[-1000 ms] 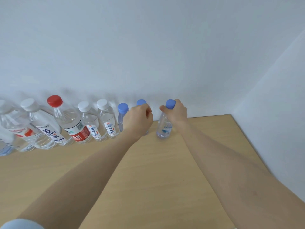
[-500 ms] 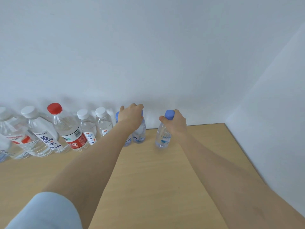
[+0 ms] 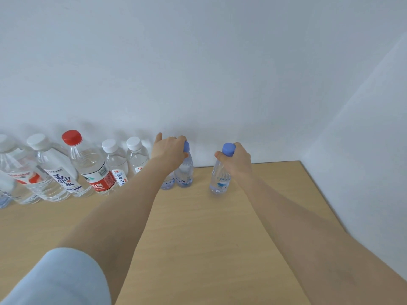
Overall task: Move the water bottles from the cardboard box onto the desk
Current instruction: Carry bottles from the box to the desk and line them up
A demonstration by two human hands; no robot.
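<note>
- We see the right bottle, blue-capped and upright on the wooden desk, apart from the row of bottles. The right hand clamps its neck, thumb just under the cap.
- The left hand curls over the cap of the left bottle, last in the row along the white wall.
- A second wall closes the desk's right edge, forming a corner.
</note>
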